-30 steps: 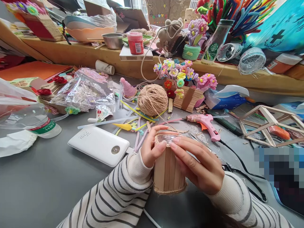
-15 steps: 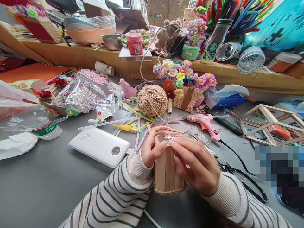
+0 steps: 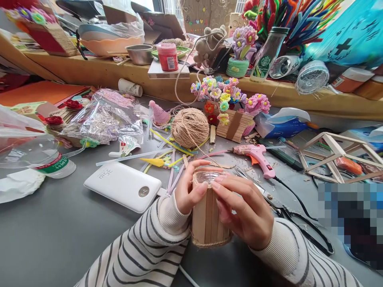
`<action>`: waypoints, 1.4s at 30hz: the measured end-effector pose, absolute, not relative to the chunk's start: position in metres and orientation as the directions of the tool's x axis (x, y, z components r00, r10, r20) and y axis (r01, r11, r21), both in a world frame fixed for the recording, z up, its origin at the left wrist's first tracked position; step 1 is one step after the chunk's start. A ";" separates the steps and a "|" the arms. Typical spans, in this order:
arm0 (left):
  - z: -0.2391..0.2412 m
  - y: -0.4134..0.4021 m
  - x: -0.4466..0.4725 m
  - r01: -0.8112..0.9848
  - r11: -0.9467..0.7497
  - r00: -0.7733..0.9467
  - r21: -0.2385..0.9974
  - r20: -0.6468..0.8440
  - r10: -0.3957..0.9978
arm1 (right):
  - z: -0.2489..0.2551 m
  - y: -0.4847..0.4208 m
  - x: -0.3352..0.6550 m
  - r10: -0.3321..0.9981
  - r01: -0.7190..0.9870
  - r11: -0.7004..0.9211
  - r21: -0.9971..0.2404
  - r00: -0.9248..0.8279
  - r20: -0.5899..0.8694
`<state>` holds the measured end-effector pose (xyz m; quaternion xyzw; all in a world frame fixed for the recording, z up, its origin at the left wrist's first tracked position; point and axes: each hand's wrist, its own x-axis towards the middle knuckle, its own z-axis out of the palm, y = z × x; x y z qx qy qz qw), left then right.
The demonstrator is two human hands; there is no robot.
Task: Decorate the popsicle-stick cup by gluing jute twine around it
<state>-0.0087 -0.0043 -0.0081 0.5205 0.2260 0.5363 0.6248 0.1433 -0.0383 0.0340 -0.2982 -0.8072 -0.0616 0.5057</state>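
Clasping the cup [image 3: 206, 217] from both sides: left hand [image 3: 187, 191] with fingers [image 3: 201, 188] curled on its near face and thumb over the rim, right hand [image 3: 245, 211] closed on the other side, tips pressed at the rim. Standing upright on the table [image 3: 44, 235].

Seemingly done: clad all round in upright sticks, bound with twine at the foot. Seemingly left: binding the rim, judging by a strand running to the twine ball [image 3: 190, 127] behind the cup.

Inside the cup, apparently nothing. Behind the cup, to the right, a stick box [image 3: 235, 125] filled with flowers [image 3: 224, 91].
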 end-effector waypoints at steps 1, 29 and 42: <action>-0.008 -0.004 -0.009 -0.434 -0.121 0.325 0.893 0.280 0.903 | 0.035 -0.038 0.143 0.417 0.545 0.814 -0.200 -0.311 0.854; 0.005 -0.012 -0.017 -0.465 -0.074 0.431 0.882 0.298 0.852 | 0.026 -0.047 0.143 0.376 0.543 0.829 -0.133 -0.365 0.852; 0.000 -0.014 -0.012 -0.362 -0.214 0.336 0.907 0.340 0.878 | 0.027 -0.045 0.140 0.366 0.558 0.819 -0.135 -0.326 0.872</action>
